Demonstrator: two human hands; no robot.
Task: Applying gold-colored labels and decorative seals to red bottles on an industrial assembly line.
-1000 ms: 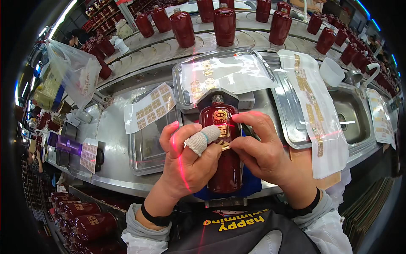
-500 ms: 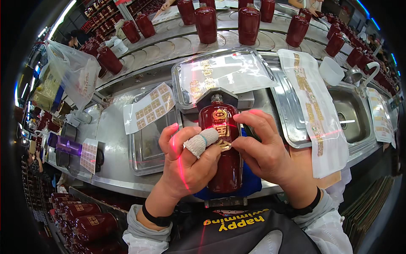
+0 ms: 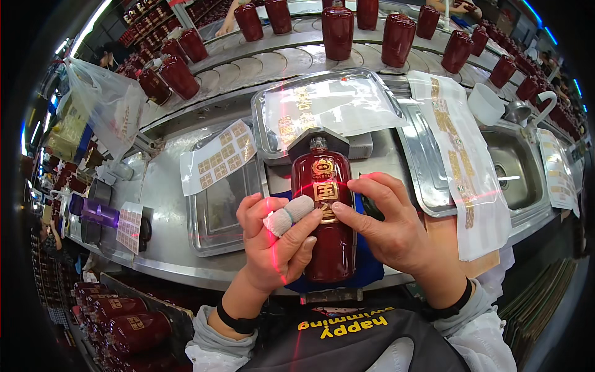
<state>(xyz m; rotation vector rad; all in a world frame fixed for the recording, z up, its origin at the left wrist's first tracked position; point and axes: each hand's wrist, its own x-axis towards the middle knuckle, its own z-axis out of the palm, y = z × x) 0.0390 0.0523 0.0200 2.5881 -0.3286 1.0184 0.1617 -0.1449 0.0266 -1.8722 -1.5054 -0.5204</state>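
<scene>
A dark red glossy bottle (image 3: 331, 248) lies neck away from me, its neck end against a dark angular rest. Gold character decals (image 3: 325, 191) run down its front. My left hand (image 3: 276, 239) is at the bottle's left side, a white cloth finger cover (image 3: 289, 215) on its index finger. Its thumb tip touches the lowest decal, apart from the covered finger; the other fingers are bent. From the right, my right hand (image 3: 390, 226) presses its thumb on the same decal. Its index fingertip reaches the bottle's right edge, spread from the thumb. A blue pad (image 3: 372, 273) shows under the bottle.
Decal sheets lie on metal trays: one at left (image 3: 218, 158), one behind the bottle (image 3: 334, 105), a long strip (image 3: 458, 167) at right. Several red bottles (image 3: 338, 34) stand on the conveyor (image 3: 279, 59) beyond. A sink (image 3: 520, 167) is at right; more bottles (image 3: 133, 328) lie lower left.
My right thumb has moved left onto the lowest decal. My left thumb and covered finger have spread apart, and its hand shifted slightly. Bottles on the conveyor have moved right.
</scene>
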